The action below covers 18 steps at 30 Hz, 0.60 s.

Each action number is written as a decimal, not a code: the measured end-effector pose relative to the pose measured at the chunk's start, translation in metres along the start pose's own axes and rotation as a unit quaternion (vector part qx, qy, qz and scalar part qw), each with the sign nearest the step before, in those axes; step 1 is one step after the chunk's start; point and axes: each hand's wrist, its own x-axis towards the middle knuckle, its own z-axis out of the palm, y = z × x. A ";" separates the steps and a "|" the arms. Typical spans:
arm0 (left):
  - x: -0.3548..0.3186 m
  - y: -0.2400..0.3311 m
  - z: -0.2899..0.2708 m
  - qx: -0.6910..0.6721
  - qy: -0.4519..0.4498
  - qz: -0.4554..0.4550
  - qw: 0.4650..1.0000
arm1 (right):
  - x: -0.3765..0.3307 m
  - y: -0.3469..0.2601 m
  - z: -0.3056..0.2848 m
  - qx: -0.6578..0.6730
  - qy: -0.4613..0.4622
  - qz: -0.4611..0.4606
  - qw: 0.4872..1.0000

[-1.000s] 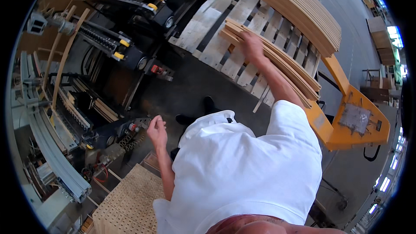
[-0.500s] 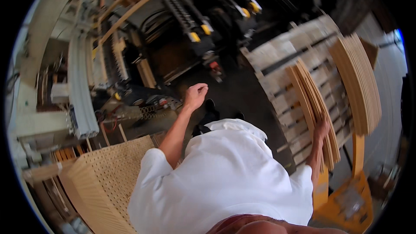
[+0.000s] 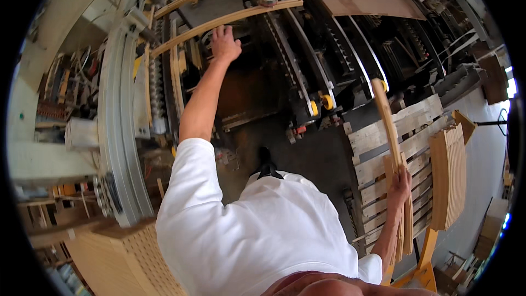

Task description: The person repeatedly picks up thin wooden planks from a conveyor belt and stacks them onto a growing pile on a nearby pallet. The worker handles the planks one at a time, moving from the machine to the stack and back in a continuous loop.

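Left hand spread open, fingers against curved wooden strip seated in machine; right hand clasps single bent strip upright, clear of pallet stack

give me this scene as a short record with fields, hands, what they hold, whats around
left hand: raised, at a curved wooden strip lying across the machine; grip unclear
right hand: closed on a long curved wooden slat, standing upright
pallet: pale wood, right of the person
stack of curved slats: on the pallet, beyond the right hand
perforated board: lower left
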 end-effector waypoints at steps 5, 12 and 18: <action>0.083 -0.033 0.007 0.067 -0.119 -0.040 0.990 | 0.065 -0.140 0.025 0.029 -0.058 -0.094 0.993; -0.006 -0.017 -0.001 -0.103 0.009 0.112 0.988 | 0.166 -0.258 0.093 0.063 -0.117 -0.273 0.953; -0.170 0.045 -0.061 -0.167 -0.182 0.055 0.967 | 0.246 -0.367 0.204 0.097 -0.136 -0.459 0.873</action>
